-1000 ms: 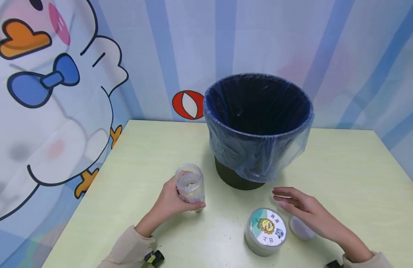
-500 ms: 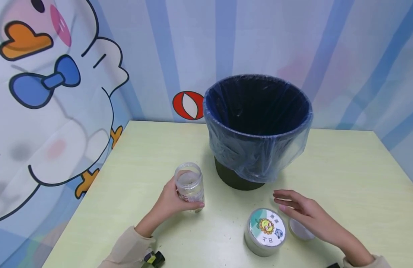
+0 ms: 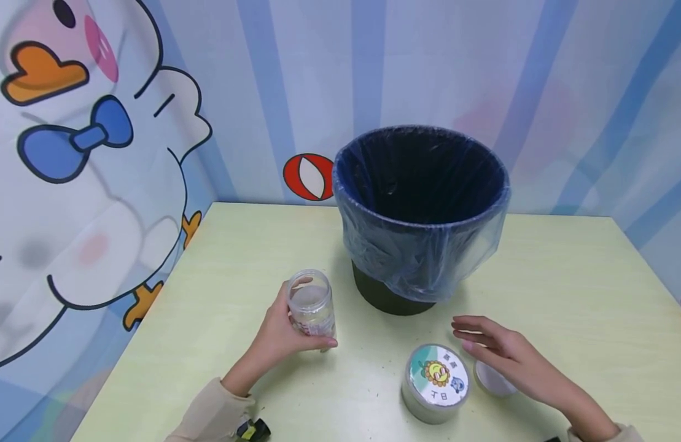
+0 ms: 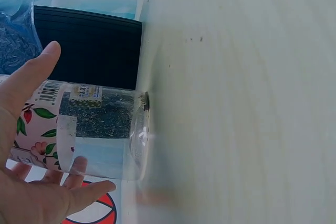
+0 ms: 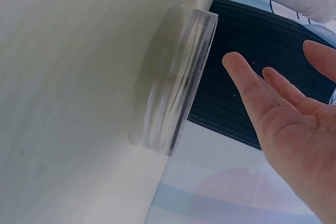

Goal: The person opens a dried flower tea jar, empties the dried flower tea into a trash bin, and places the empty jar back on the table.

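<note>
My left hand (image 3: 279, 334) grips a clear jar (image 3: 317, 322) round its side, thumb on one side and fingers on the other. The jar has no lid on and its mouth faces up. In the left wrist view its floral label and barcode show, with specks on the clear wall; whether its base touches the table I cannot tell. My right hand (image 3: 508, 353) hovers with fingers nearly straight, holding nothing. Partly beneath it lies a flat white disc (image 3: 494, 377), like a lid. Beside that stands a squat, clear-sided round thing (image 5: 176, 80) with a sunflower picture on top.
A black bin (image 3: 392, 294) lined with a blue-tinted plastic bag (image 3: 423, 261) stands behind the hands, its mouth open upward. Dark specks dot the pale table (image 3: 340, 405) near the front. A printed cartoon backdrop (image 3: 263, 92) closes off the back and left side.
</note>
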`<state>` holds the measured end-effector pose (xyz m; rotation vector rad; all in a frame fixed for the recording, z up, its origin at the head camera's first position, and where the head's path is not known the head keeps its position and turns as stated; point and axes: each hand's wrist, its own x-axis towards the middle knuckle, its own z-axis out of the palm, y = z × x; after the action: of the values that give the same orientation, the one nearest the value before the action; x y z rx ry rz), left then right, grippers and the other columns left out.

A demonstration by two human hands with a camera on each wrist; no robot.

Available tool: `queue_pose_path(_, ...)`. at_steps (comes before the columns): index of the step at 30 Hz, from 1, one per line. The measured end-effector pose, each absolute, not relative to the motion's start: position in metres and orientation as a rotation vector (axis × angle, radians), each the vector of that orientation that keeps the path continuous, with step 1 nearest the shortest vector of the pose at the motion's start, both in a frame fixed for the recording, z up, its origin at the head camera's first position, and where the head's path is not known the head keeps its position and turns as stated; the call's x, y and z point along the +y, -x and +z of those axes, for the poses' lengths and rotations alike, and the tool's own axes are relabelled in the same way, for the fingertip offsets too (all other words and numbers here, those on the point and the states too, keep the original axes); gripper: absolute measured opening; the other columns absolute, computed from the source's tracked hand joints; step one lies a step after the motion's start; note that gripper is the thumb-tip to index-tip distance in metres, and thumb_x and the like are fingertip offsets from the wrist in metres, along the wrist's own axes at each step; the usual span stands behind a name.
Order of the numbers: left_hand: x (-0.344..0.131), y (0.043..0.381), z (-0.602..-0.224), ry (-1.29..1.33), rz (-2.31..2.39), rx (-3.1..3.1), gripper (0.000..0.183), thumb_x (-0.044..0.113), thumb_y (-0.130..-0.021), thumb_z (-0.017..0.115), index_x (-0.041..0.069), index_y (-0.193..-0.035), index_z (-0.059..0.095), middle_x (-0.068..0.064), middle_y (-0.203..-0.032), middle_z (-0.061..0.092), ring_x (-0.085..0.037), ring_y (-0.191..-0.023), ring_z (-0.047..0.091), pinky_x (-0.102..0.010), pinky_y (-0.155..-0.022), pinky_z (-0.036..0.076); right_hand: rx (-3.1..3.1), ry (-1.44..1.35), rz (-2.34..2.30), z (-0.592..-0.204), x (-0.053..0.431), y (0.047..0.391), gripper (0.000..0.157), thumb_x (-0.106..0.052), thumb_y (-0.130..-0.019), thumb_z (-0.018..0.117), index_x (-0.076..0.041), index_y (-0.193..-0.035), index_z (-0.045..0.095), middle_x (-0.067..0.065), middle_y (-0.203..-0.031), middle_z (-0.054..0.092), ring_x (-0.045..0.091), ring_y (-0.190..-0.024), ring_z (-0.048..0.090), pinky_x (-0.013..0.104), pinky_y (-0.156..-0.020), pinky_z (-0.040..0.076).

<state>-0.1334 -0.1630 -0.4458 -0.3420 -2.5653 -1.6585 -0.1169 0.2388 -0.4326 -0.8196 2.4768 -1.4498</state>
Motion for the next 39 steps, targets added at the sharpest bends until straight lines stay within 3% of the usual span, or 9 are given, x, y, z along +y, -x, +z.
queue_pose_path(5, -0.166, 0.128, -0.444, 0.307, -1.673, -2.538, 0.122, 0.026, -0.054, 0.101, 0.025, -0.15, 0.025, 0.0, -0.135, 0.05, -0.021, -0.125, 0.048, -0.054, -0.103, 0.043, 2.474, 0.812, -1.449, -0.432, 0.238, 0.116, 0.038, -0.011, -0.103, 0.054, 0.004, -0.138, 0.05, 0.021, -0.134, 0.059, 0.014, -0.118, 0.061, 0.02, -0.093, 0.047)
queue_pose_path(10, -0.172, 0.12, -0.442, 0.257, -1.671, -2.523, 0.126, 0.028, -0.054, 0.101, 0.026, -0.152, 0.022, -0.005, -0.14, 0.046, -0.024, -0.13, 0.043, -0.049, -0.108, 0.039, 2.477, 0.815, -1.435, -0.432, 0.239, 0.116, 0.039, -0.011, -0.103, 0.054, 0.004, -0.138, 0.05, 0.02, -0.134, 0.059, 0.014, -0.118, 0.061, 0.02, -0.092, 0.047)
queue_pose_path(17, -0.181, 0.115, -0.439, 0.266, -1.644, -2.477, 0.121, 0.026, -0.057, 0.1, 0.028, -0.151, 0.024, -0.005, -0.142, 0.044, -0.024, -0.133, 0.043, -0.05, -0.108, 0.038, 2.491, 0.847, -1.424, -0.43, 0.24, 0.117, 0.037, -0.009, -0.103, 0.054, 0.002, -0.138, 0.051, 0.019, -0.134, 0.059, 0.014, -0.118, 0.061, 0.019, -0.092, 0.047)
queue_pose_path(29, -0.198, 0.101, -0.44, 0.255, -1.645, -2.457, 0.115, 0.02, -0.058, 0.099, 0.023, -0.148, 0.027, -0.011, -0.137, 0.047, -0.025, -0.129, 0.046, -0.05, -0.108, 0.038, 2.454, 0.785, -1.408, -0.428, 0.237, 0.117, 0.039, -0.015, -0.104, 0.054, 0.001, -0.139, 0.05, 0.017, -0.136, 0.058, 0.016, -0.12, 0.06, 0.02, -0.093, 0.047)
queue_pose_path(34, -0.205, 0.096, -0.44, 0.262, -1.67, -2.469, 0.102, 0.021, -0.059, 0.099, 0.012, -0.136, 0.033, -0.016, -0.129, 0.048, -0.022, -0.123, 0.048, -0.046, -0.107, 0.04, 2.46, 0.796, -1.413, -0.429, 0.238, 0.116, 0.038, -0.013, -0.103, 0.054, 0.001, -0.139, 0.051, 0.017, -0.135, 0.059, 0.015, -0.119, 0.06, 0.019, -0.092, 0.047)
queue_pose_path(39, -0.218, 0.091, -0.437, 0.287, -1.678, -2.504, 0.079, 0.018, -0.06, 0.098, 0.007, -0.114, 0.041, -0.015, -0.114, 0.051, -0.032, -0.11, 0.054, -0.044, -0.097, 0.048, 2.445, 0.765, -1.411, -0.429, 0.237, 0.115, 0.039, -0.015, -0.103, 0.055, 0.0, -0.139, 0.051, 0.016, -0.135, 0.059, 0.015, -0.119, 0.06, 0.019, -0.092, 0.047)
